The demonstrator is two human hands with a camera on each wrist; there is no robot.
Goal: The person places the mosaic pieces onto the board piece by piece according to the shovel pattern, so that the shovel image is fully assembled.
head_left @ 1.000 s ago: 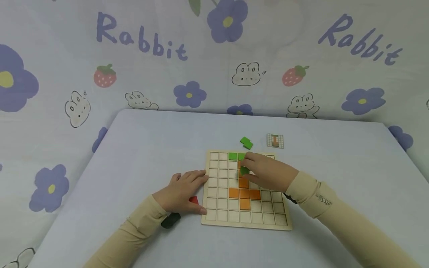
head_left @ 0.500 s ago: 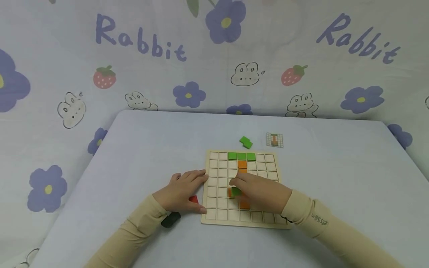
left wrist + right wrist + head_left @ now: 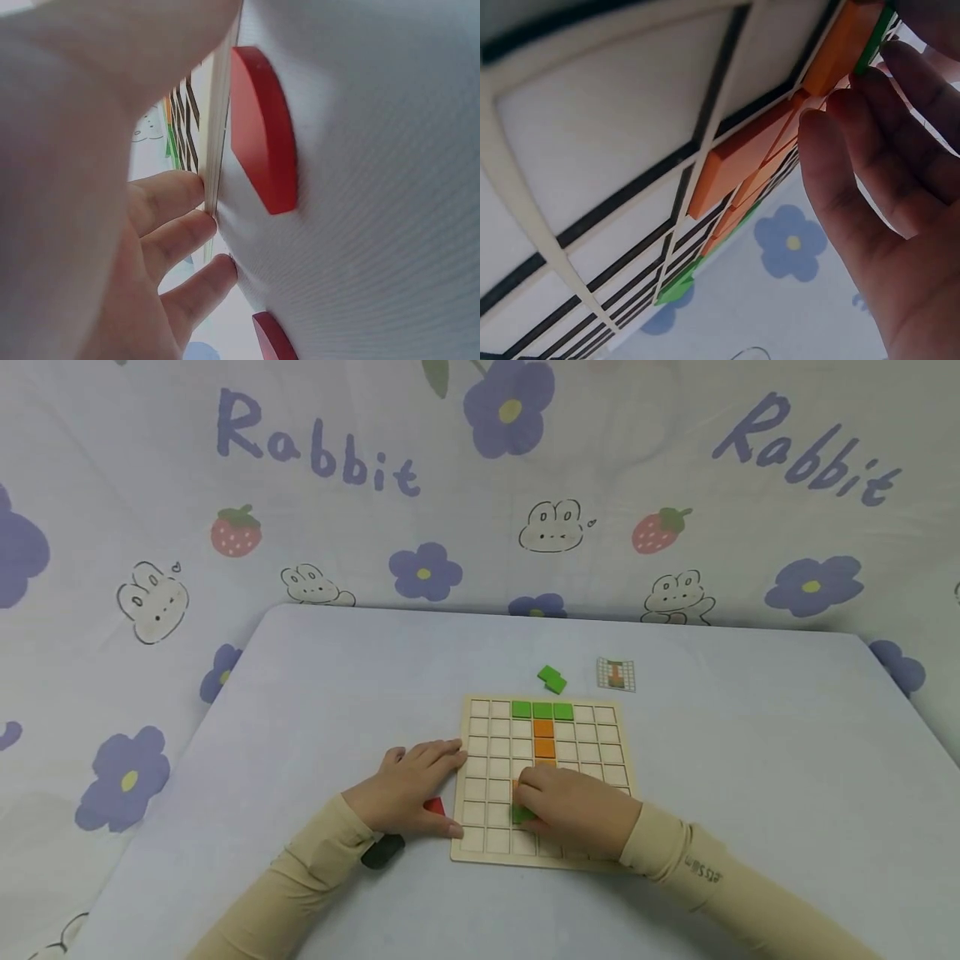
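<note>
A wooden grid board (image 3: 474,853) lies on the table. My left hand (image 3: 401,793) rests at its left side, fingers spread, with fingertips and thumb against the edge. Between the fingers and thumb of my right hand (image 3: 577,814) a square green tile (image 3: 521,815) is pinched over the lower middle cells. In the right wrist view this green tile (image 3: 873,46) shows as a thin edge beside an orange tile (image 3: 840,49). Three green tiles (image 3: 542,710) fill cells in the top row. Below them a column of orange tiles (image 3: 544,748) runs down, its lower part hidden by my right hand.
Two loose green tiles (image 3: 552,679) lie behind the board, next to a small pattern card (image 3: 616,675). A red piece (image 3: 262,135) sits beside the board's left edge under my left hand, and a second red piece (image 3: 274,337) is farther along.
My right hand has carried the green tile down the board, from the upper column toward the lower rows, uncovering the three green tiles on top. My left hand has stayed put.
</note>
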